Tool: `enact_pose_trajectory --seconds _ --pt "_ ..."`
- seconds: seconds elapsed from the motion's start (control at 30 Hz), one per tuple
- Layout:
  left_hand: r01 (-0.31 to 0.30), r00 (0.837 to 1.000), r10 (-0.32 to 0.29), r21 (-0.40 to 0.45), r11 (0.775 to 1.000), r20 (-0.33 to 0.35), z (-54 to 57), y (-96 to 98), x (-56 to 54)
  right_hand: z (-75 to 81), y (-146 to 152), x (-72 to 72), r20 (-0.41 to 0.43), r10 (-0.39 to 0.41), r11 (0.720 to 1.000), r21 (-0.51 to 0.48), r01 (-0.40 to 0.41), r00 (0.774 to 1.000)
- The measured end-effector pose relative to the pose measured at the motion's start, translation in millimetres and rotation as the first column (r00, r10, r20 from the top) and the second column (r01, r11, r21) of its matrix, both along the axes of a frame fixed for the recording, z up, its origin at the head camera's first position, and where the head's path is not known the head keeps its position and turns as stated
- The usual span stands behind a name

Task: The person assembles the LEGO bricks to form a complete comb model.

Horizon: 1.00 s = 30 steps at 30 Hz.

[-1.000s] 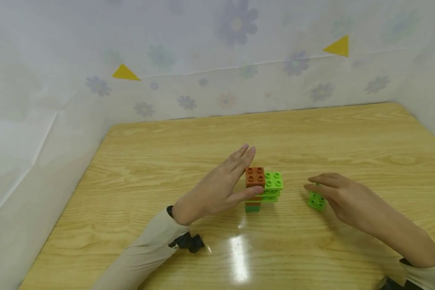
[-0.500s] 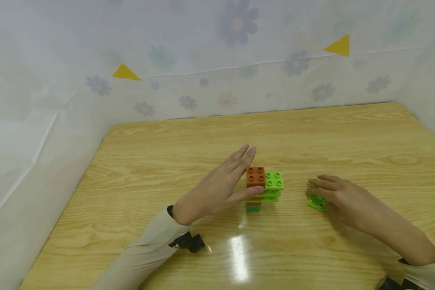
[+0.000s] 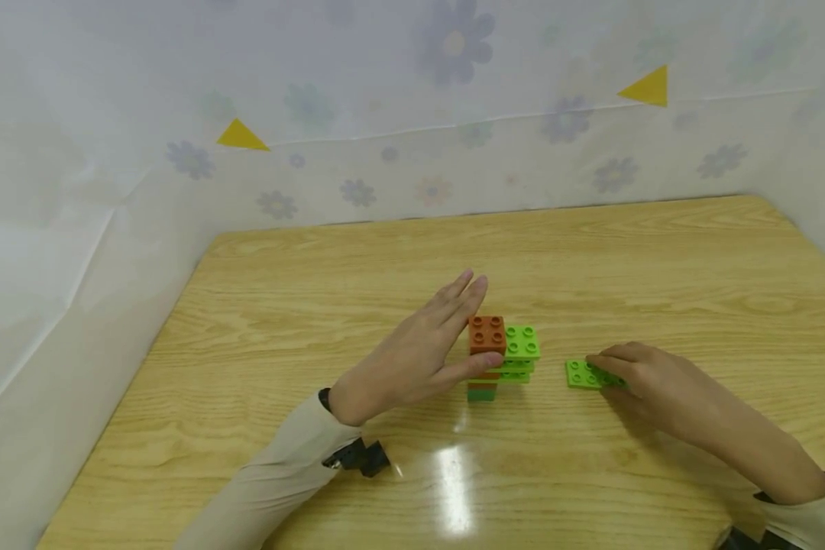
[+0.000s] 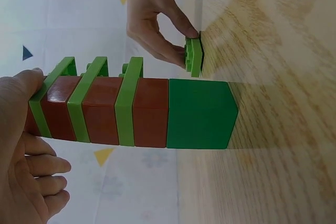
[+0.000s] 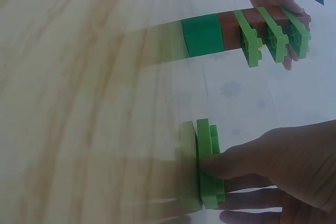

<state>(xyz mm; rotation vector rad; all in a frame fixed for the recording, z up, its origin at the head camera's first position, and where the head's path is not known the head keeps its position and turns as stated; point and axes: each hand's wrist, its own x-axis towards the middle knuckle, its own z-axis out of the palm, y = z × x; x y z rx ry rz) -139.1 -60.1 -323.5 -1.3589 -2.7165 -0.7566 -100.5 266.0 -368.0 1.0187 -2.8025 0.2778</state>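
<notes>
A tower of toy building bricks (image 3: 486,336) stands upright on the table, brown bricks alternating with light green plates that jut out to the right. Its base is a dark green brick (image 4: 199,114). My left hand (image 3: 412,351) holds the tower near the top, thumb on the near side and index finger on the far side. To the right, my right hand (image 3: 660,382) pinches a loose light green plate (image 3: 579,374) between thumb and fingers; the plate lies low at the tabletop, its right end partly hidden by the fingers. In the right wrist view the thumb presses on its side (image 5: 206,129).
The wood-grain table (image 3: 316,305) runs back to a white flowered sheet (image 3: 357,168) behind it. Yellow triangles (image 3: 646,86) are on the sheet. Black wrist devices (image 3: 360,457) sit at both sleeves.
My right hand has turned the light green plate from pointing toward me to lying sideways, its left end now toward the tower, and has closed its fingers on it. My left hand stays put.
</notes>
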Motion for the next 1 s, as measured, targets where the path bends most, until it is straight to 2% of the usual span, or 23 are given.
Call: enact_pose_trajectory --seconds 0.17,0.37,0.6,1.0 --pt "0.001 1.0 -0.001 0.001 1.0 -0.012 -0.4 0.1 0.1 1.3 -1 -0.1 -0.076 0.024 0.999 -0.033 -0.027 0.997" --pt "-0.003 1.0 0.003 -0.009 1.0 -0.024 0.4 0.9 0.1 7.5 -2 -2.5 -0.147 0.081 0.989 -0.108 -0.097 0.986" --pt "-0.003 0.999 0.002 -0.019 1.0 -0.045 0.5 0.8 -0.6 19.0 -11 -5.4 -0.249 0.083 0.97 -0.203 -0.136 0.965" --pt "0.005 0.999 -0.006 -0.025 1.0 -0.045 -0.1 0.5 -0.4 25.5 -16 -7.1 -0.274 0.08 0.962 -0.232 -0.146 0.958"
